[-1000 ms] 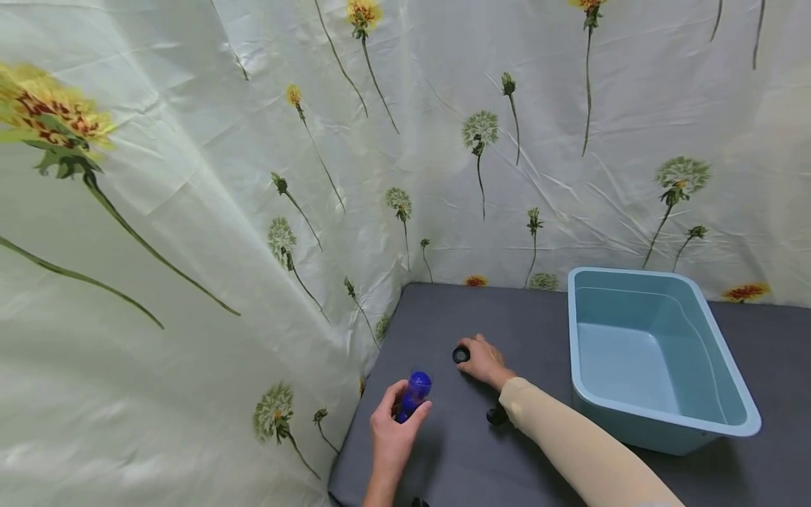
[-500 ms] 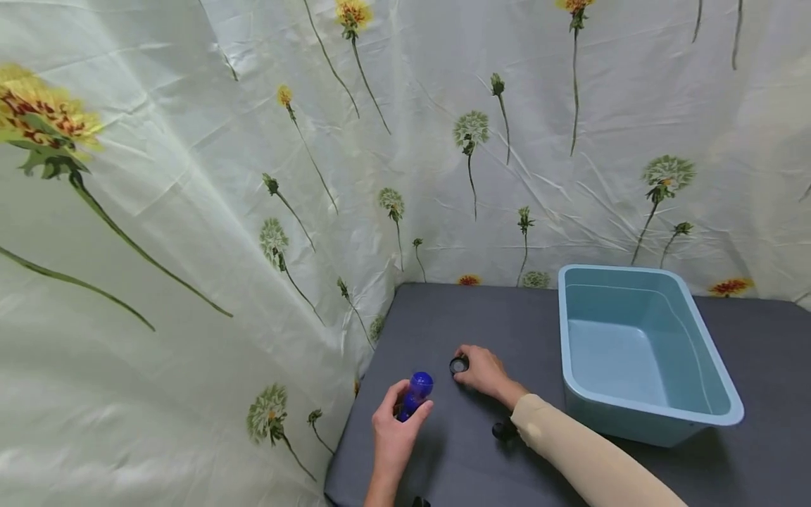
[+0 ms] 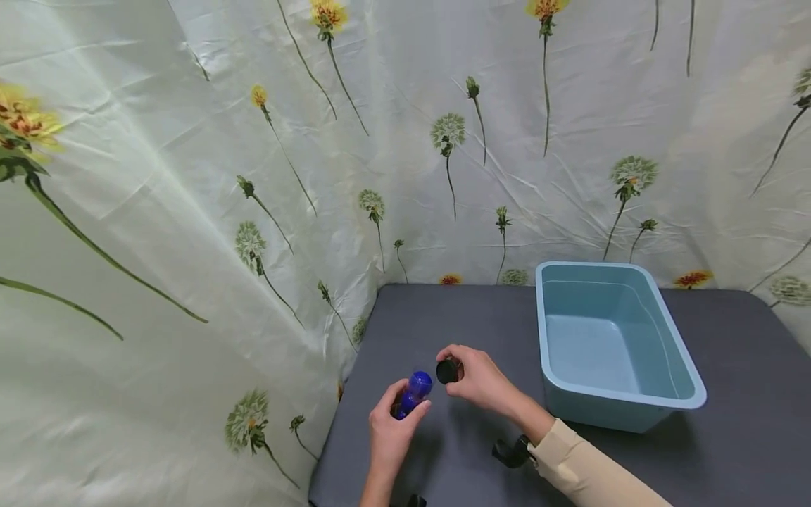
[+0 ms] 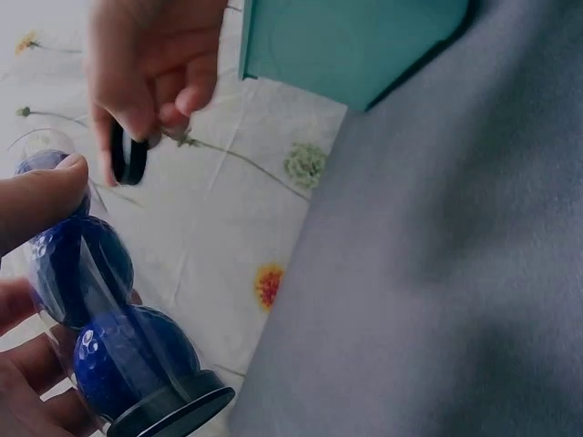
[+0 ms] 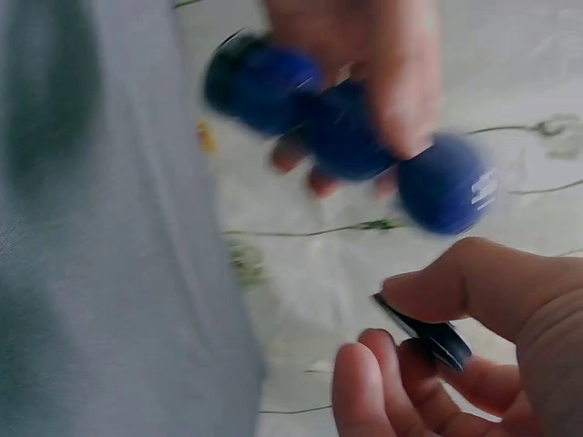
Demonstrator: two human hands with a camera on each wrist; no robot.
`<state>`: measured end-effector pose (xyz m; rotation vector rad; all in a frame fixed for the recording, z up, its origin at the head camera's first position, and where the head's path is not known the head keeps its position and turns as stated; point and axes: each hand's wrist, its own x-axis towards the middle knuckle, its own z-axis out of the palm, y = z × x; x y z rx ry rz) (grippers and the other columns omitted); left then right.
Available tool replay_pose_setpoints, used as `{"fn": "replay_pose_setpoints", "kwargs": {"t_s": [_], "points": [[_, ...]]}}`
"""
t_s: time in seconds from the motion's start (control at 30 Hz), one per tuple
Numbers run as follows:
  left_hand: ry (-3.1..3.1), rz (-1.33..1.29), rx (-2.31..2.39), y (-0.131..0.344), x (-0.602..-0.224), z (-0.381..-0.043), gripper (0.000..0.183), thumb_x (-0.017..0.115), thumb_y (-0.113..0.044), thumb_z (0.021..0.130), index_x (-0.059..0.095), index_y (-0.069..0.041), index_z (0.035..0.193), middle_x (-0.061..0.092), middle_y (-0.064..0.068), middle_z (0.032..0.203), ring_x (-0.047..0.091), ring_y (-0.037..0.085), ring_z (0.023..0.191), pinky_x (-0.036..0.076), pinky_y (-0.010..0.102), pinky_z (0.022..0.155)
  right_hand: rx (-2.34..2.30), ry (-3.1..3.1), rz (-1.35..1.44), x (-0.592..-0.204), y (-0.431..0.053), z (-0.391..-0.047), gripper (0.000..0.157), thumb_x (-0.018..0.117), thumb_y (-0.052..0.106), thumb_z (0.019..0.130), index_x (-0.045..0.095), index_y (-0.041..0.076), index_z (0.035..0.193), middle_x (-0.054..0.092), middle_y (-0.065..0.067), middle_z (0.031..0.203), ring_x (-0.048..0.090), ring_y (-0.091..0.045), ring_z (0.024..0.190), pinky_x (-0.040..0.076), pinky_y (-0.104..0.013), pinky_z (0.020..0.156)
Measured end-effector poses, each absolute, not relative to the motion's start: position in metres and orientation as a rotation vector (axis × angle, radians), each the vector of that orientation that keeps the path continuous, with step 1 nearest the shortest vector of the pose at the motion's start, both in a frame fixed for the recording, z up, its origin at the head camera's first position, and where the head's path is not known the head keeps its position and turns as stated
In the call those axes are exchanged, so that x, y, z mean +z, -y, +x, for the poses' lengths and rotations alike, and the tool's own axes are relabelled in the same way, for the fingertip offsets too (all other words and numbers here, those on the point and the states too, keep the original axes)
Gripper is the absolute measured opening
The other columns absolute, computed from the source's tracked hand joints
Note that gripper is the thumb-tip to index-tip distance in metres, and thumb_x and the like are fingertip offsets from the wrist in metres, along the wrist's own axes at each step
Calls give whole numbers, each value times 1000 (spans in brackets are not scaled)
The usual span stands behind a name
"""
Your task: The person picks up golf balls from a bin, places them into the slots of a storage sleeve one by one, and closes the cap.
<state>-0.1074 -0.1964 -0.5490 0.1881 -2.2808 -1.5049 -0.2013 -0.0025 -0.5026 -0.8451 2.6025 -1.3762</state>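
Observation:
In the head view, my left hand [image 3: 389, 433] grips a clear tube [image 4: 127, 355] that holds blue dimpled balls [image 3: 419, 384], like golf balls. A black cap closes the tube's lower end, and its upper end looks uncapped. My right hand [image 3: 484, 380] pinches a loose round black cap [image 3: 446, 371] between thumb and fingers. The cap is just right of the tube's upper end, apart from it. From the left wrist, the cap [image 4: 129, 157] appears edge-on beyond the tube. In the right wrist view the balls [image 5: 446, 184] are blurred.
A light blue plastic tub [image 3: 621, 405] stands on the dark grey table [image 3: 481, 310], to the right of my hands. A flower-printed sheet [image 3: 405, 162] hangs behind the table and along its left side. A black strap piece [image 3: 510, 452] is attached at my right wrist.
My right hand has lifted the cap and brought it nearer the tube, turning the cap's face. The left hand holds nearly still. The head view has swung slightly right.

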Motion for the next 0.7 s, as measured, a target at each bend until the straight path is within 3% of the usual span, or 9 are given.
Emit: {"fn": "replay_pose_setpoints", "kwargs": {"t_s": [0.23,0.43,0.53,0.7], "points": [[2351,103,-1533,184,-545,-111,50,88,-46,75,70,-29,119,71,-8,111,67,14,96,54,37,82,-1414,-2457,-828,-481,-16,-191,44,82,4,77,67,14,117,60,3,84,57,-16,72,51,-30,63],[2368,53,-1568,173,-542,-117,48,89,-36,77,70,-29,120,70,-8,113,67,14,98,54,36,82,-1451,-2401,-847,-473,-35,-189,40,86,18,81,70,15,117,59,3,101,63,-16,87,55,-28,72],[2377,9,-1554,168,-541,-120,47,88,-39,77,70,-29,120,70,-8,114,67,14,99,55,35,81,-1430,-2404,-877,-470,-44,-190,42,85,22,83,69,16,121,61,7,110,65,-16,94,55,-26,74],[2397,-79,-1537,160,-542,-124,47,88,-42,77,71,-29,119,70,-8,111,67,14,95,55,31,78,-1376,-2414,-974,-467,-54,-192,46,84,22,84,68,20,127,64,9,109,67,-12,93,55,-23,75]]}}
